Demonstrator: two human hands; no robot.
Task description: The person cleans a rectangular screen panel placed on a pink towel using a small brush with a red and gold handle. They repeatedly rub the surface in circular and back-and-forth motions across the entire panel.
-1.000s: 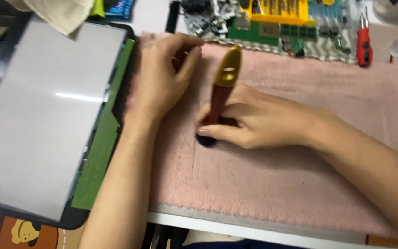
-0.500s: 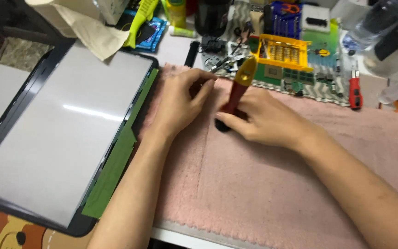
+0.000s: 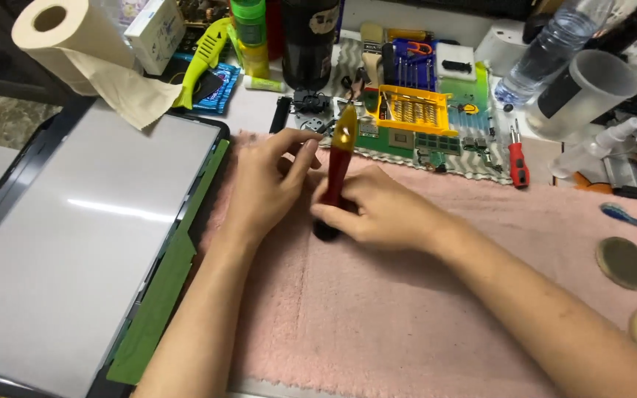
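Screwdriver with a dark red shaft-like handle and translucent yellow cap (image 3: 338, 166) stands near the middle of the frame on the pink towel (image 3: 422, 324), its long axis leaning slightly up and away toward the yellow bit tray (image 3: 407, 110). Right hand (image 3: 381, 210) is closed around its lower part, with the tip hidden beneath the fingers. Left hand (image 3: 267, 184) lies just beside it on the frame's left, fingers loosely curled and holding nothing I can make out, fingertips close to the handle. The right hand is plainly nearer.

Screwdriver (image 3: 338, 166) now upright (was leaning), right hand (image 3: 377, 210) gripping lower
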